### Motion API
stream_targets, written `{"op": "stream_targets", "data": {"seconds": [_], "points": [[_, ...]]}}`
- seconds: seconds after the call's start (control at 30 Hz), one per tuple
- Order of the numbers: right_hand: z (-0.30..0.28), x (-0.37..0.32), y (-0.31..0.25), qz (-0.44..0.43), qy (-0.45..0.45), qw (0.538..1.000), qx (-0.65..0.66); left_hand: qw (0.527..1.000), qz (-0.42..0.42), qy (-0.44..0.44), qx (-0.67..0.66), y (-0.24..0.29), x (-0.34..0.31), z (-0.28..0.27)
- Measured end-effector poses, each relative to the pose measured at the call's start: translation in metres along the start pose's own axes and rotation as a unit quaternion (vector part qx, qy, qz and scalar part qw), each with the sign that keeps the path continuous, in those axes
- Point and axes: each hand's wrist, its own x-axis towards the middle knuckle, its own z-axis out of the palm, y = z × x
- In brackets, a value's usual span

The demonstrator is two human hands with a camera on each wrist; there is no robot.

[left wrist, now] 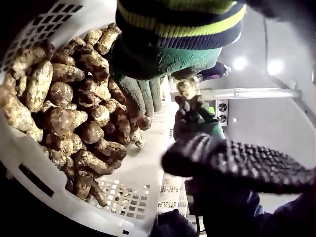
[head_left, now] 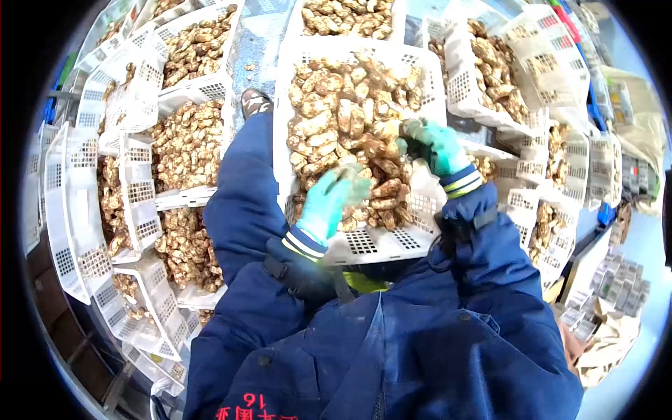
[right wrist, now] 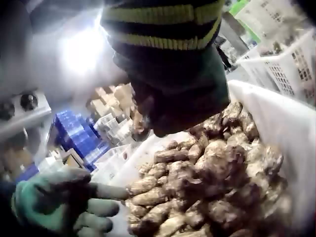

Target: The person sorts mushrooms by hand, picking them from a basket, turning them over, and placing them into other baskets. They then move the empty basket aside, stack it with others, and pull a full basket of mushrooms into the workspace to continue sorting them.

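Brown-and-white mushrooms fill the white plastic crate in front of the person. Both hands wear green coated gloves with striped cuffs. Over the near left of the pile, the left hand has its fingers loosely extended, with nothing between them. At the crate's right side, the right hand curls its fingers. The left wrist view shows this right hand gripping a single mushroom, raised beside the crate. Its glove hides most of that mushroom in the right wrist view.
More white crates of mushrooms stand on the left, at the front and on the right. Blue crates and stacked boxes stand farther off. The person's leg is along the crate's left side.
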Motion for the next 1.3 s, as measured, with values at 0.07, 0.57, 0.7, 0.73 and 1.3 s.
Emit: {"op": "stream_targets", "data": {"seconds": [0.07,0.57,0.7,0.73,1.3], "points": [[0.034,-0.04,-0.001,0.085,-0.052,0.983,0.153,0.994,0.098,-0.041,-0.018,-0.004,0.006,-0.007],[0.087,-0.082,0.028,0.066,0.067,0.992,-0.089,0.97,0.063,-0.108,-0.206,-0.01,0.004,-0.029],[0.091,-0.082,0.031,-0.049,0.028,0.996,-0.074,0.883,-0.079,-0.084,-0.456,0.004,0.005,-0.026],[0.094,-0.081,0.039,-0.048,0.039,0.988,-0.143,0.949,-0.015,0.055,-0.31,0.004,0.002,-0.016],[0.051,-0.023,-0.021,-0.001,0.073,0.929,-0.363,0.997,0.054,0.034,-0.044,-0.017,0.007,-0.027]]}}
